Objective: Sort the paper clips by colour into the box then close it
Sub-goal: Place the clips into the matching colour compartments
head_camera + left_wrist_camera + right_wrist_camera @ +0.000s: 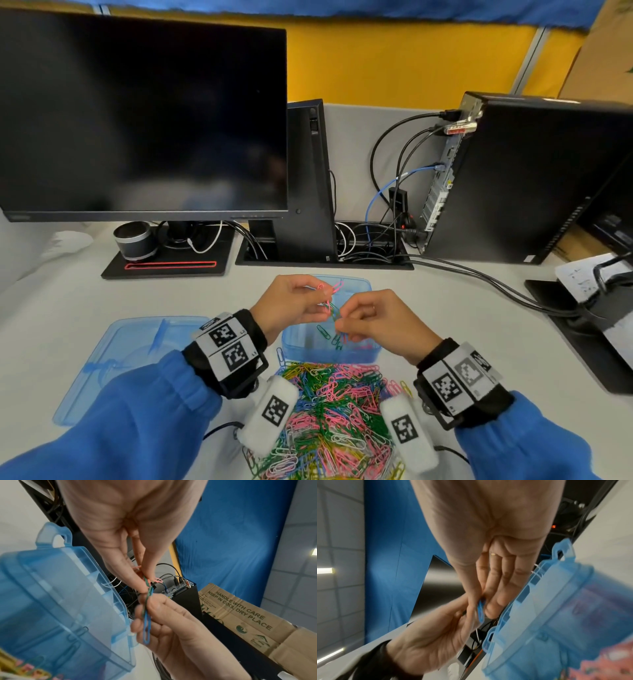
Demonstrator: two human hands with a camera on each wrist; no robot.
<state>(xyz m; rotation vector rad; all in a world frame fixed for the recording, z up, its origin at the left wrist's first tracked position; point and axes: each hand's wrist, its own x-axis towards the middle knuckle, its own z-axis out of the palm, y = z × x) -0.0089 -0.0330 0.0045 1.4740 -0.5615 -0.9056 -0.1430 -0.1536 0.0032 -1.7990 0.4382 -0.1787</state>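
White desk surface fills the scene, and on it a translucent blue box is set open, with a dark monitor and a black computer tower standing behind it against a grey and yellow partition. Just in front of the box a loose heap of paper clips in pink, green, yellow, white and blue is spread, and the box's lid is laid flat to the left of the box, presumably so that the compartments stay reachable during sorting. Above the box both hands are raised, close together. A tangle of linked clips is held between them: pink clips are pinched between thumb and fingertips of the left hand, while a blue clip hanging from a green one is pinched by the thumb and curled fingers of the right hand. The grip at both ends seems meant to let the hooked clips be pulled apart by colour over the box, so that anything dropped falls inside. A few green clips are seen already lying in the near compartment. Most of the heap is unsorted, so the task is judged to be at an early stage, with closing far off.
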